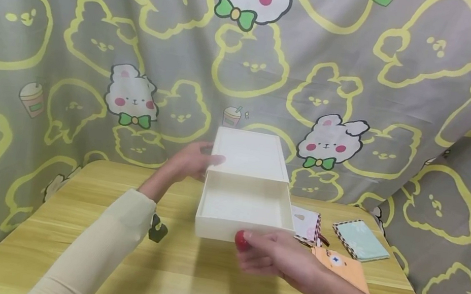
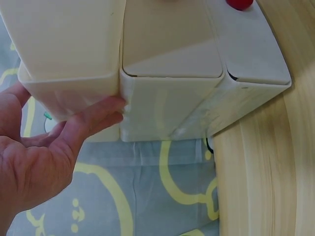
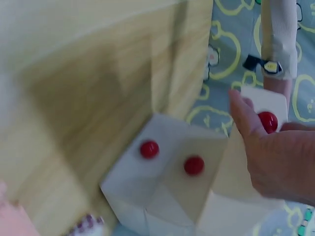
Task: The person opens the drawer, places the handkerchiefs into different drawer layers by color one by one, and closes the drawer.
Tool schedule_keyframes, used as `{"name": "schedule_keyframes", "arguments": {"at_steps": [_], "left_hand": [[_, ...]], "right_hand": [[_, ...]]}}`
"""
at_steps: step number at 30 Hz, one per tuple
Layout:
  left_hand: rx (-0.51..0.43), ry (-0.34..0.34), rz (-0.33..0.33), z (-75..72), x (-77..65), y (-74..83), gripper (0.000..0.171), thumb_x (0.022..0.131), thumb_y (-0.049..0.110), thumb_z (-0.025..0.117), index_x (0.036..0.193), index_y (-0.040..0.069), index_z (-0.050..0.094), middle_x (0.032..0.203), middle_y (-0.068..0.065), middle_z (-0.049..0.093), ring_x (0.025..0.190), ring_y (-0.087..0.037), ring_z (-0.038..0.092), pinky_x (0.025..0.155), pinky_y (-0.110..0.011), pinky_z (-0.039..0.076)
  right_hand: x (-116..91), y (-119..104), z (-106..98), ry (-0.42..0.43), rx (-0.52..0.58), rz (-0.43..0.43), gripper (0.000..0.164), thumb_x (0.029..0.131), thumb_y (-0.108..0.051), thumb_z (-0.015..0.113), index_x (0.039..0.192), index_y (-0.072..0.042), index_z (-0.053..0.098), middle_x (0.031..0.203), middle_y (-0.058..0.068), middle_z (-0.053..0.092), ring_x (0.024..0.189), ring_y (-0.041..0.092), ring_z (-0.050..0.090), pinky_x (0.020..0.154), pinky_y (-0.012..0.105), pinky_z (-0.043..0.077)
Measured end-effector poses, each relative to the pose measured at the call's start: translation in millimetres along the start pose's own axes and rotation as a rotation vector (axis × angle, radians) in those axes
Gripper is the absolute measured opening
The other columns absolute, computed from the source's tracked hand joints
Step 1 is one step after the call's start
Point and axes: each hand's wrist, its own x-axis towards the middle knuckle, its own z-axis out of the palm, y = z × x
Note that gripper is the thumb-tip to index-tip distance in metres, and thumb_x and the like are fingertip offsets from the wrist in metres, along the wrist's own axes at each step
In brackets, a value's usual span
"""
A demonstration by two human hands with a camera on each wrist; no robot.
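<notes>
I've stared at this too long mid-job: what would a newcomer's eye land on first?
Probably the white drawer box in the middle of the head view, its top drawer standing open. Next, the bright red knob on that drawer's front, gripped by the right hand. Behind, the grey curtain with its cartoon rabbits.

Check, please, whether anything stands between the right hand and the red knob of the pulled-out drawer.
Nothing visible stands between them: the right hand is at the red knob, its thumb touching it, before the pulled-out drawer.
</notes>
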Motion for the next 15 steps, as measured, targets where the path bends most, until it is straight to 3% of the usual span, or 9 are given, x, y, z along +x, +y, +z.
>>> {"name": "schedule_keyframes", "arguments": {"at_steps": [4,8,15], "left_hand": [[-0.013,-0.001,0.0,-0.4,-0.1,-0.6,0.086,0.092,0.044,0.073,0.161,0.019,0.028,0.132,-0.019,0.062,0.099,-0.032,0.072,0.083,-0.041,0.065],[-0.005,-0.005,0.0,-0.3,0.0,-0.7,0.086,0.092,0.045,0.073,0.161,0.019,0.028,0.131,-0.019,0.063,0.099,-0.032,0.072,0.083,-0.041,0.065],[0.006,-0.002,0.004,-0.1,0.2,-0.3,0.085,0.093,0.045,0.072,0.161,0.02,0.028,0.13,-0.019,0.063,0.105,-0.034,0.07,0.084,-0.041,0.064]], "right_hand": [[-2,-11,-13,-0.087,-0.205,0.019,0.049,0.102,-0.041,0.059,0.115,0.004,0.071,0.109,0.015,0.075,0.098,0.027,0.074,0.091,0.042,0.063],[-7,-26,-27,-0.183,-0.325,0.047,0.042,0.102,-0.038,0.059,0.118,-0.001,0.072,0.117,0.013,0.074,0.104,0.026,0.073,0.094,0.04,0.061],[-19,-53,-45,-0.276,-0.38,0.004,0.037,0.104,-0.032,0.058,0.119,-0.001,0.072,0.113,0.013,0.073,0.104,0.026,0.071,0.095,0.038,0.061]]}}
